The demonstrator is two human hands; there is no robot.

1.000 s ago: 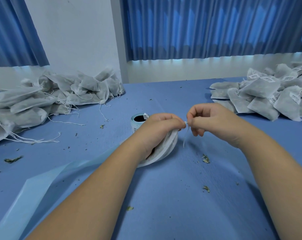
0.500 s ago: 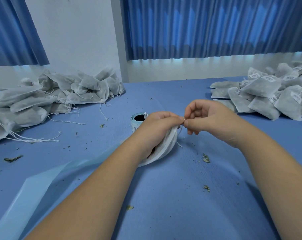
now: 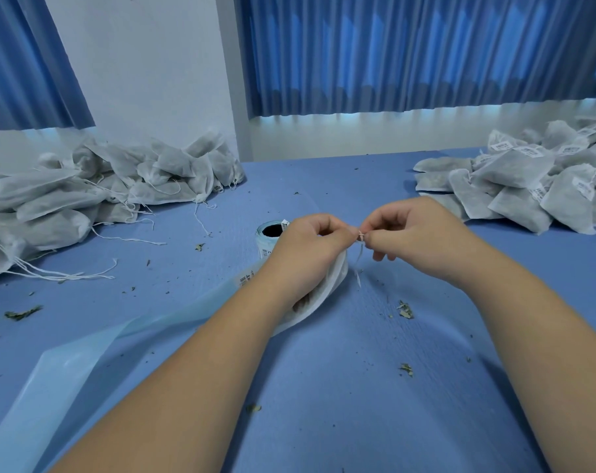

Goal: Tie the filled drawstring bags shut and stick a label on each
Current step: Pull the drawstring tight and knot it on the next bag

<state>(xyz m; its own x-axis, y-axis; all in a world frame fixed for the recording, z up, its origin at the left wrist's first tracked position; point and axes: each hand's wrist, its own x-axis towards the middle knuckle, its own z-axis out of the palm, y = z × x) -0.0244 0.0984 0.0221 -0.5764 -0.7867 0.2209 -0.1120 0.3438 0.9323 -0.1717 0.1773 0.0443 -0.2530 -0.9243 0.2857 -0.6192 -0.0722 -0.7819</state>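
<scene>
Two hands meet over the middle of the worktop [image 3: 323,387], both closed in a pinch on one thin white string [image 3: 358,264]. The left hand [image 3: 306,247] curls around the neck of a filled white bag [image 3: 335,285] and pinches the string at its top. The right hand [image 3: 416,237] pinches the same string from the other side, fingertips nearly touching the left's. A loose end of string hangs down between them. The bag lies under the left hand and wrist, its lower end on the worktop; no label shows on the part in view.

Just behind the left hand stands a roll of labels [image 3: 264,244], and a pale blue backing strip [image 3: 85,363] runs from near it toward the near left corner. Farther left lies an unlabelled heap [image 3: 85,189] of bags, strings loose. Farther right lies a labelled heap [image 3: 528,186], printed stickers showing on many of its bags. Bits of dried leaf [image 3: 405,310] dot the surface.

By my reading, the knot on this bag is under way, its label is yet to come, and the many bags on the left remain to be done.
</scene>
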